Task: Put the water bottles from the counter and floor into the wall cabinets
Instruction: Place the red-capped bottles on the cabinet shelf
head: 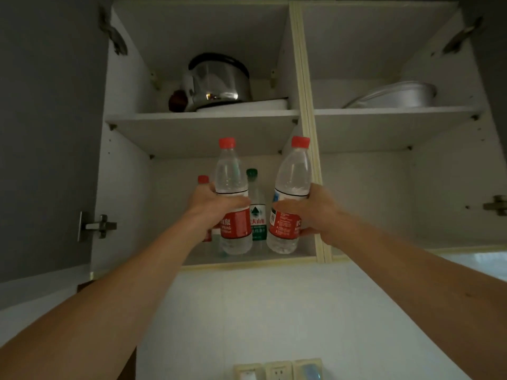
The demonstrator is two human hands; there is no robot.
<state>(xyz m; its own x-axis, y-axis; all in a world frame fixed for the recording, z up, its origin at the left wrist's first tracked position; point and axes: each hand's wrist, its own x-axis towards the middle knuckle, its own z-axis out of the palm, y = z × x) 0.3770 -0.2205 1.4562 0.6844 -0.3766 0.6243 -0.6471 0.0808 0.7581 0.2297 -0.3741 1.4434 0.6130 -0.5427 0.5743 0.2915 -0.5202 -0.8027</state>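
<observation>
My left hand point(212, 202) grips a clear water bottle point(231, 185) with a red cap and red label, held upright at the mouth of the left wall cabinet's lower shelf point(247, 260). My right hand point(315, 209) grips a second red-capped, red-labelled bottle point(292, 187), tilted slightly right beside the cabinet's centre divider. Behind them on that shelf stand a green-capped bottle point(256, 212) and another red-capped bottle point(203, 180), mostly hidden by my left hand.
The upper left shelf holds a steel pot point(219, 83) on a white tray. A metal basin point(397, 94) lies on the upper right shelf. Nothing shows in the visible part of the lower right compartment point(367, 204). Both doors stand open. Wall sockets point(277, 371) sit below.
</observation>
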